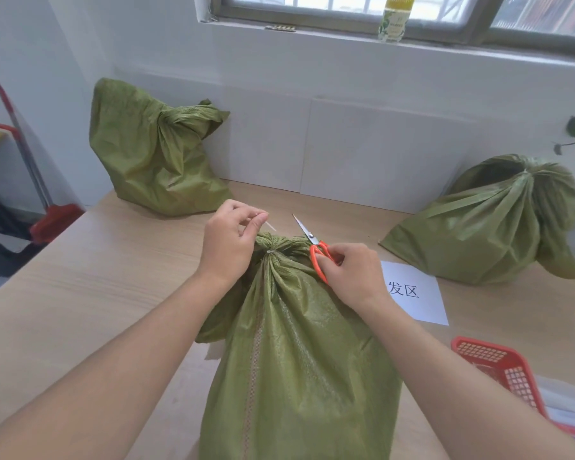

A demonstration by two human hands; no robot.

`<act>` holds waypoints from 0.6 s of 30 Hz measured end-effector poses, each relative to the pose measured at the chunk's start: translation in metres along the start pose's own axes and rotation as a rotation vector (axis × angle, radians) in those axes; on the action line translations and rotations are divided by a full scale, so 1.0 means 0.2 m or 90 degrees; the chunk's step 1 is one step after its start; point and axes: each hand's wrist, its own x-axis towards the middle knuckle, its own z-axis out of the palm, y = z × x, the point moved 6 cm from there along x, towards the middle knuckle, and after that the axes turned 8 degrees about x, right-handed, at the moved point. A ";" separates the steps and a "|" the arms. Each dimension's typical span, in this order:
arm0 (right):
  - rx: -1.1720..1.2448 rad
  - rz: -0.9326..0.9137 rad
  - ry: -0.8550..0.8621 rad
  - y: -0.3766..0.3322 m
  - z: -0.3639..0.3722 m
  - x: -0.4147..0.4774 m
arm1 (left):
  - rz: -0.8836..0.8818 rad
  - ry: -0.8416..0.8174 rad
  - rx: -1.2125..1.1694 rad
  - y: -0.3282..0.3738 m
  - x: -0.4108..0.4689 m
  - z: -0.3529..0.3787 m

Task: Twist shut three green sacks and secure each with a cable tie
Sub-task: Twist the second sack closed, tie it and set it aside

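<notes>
A green sack (296, 353) lies in front of me on the wooden table (90, 277), its neck gathered and cinched by a white cable tie (270, 252). My left hand (231, 242) pinches the tie's thin white tail, which sticks out to the upper right. My right hand (349, 273) grips orange-handled scissors (314, 247) beside the neck, blades pointing up and away. A second green sack (153, 154) with a twisted neck leans at the back left. A third green sack (498, 220) with a gathered top sits at the right.
A white paper sign (415, 293) lies to the right of my hand. A red plastic basket (505, 366) stands at the table's near right edge. White boards line the wall behind. A red broom (47, 214) leans at the left, and a bottle (395, 18) stands on the windowsill.
</notes>
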 end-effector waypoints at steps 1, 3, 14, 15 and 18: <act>0.030 0.020 0.020 0.00 -0.02 -0.01 | -0.008 -0.005 -0.004 0.02 -0.01 0.01; 0.101 0.064 0.063 0.00 -0.05 -0.03 | -0.025 -0.013 -0.013 0.06 -0.04 0.01; 0.406 -0.024 0.136 -0.09 -0.25 -0.31 | -0.088 -0.077 -0.150 0.38 -0.31 0.02; 0.415 -0.024 0.142 -0.09 -0.27 -0.35 | -0.085 -0.077 -0.155 0.41 -0.33 0.02; 0.427 -0.017 0.160 -0.09 -0.31 -0.46 | -0.079 -0.084 -0.184 0.49 -0.40 0.01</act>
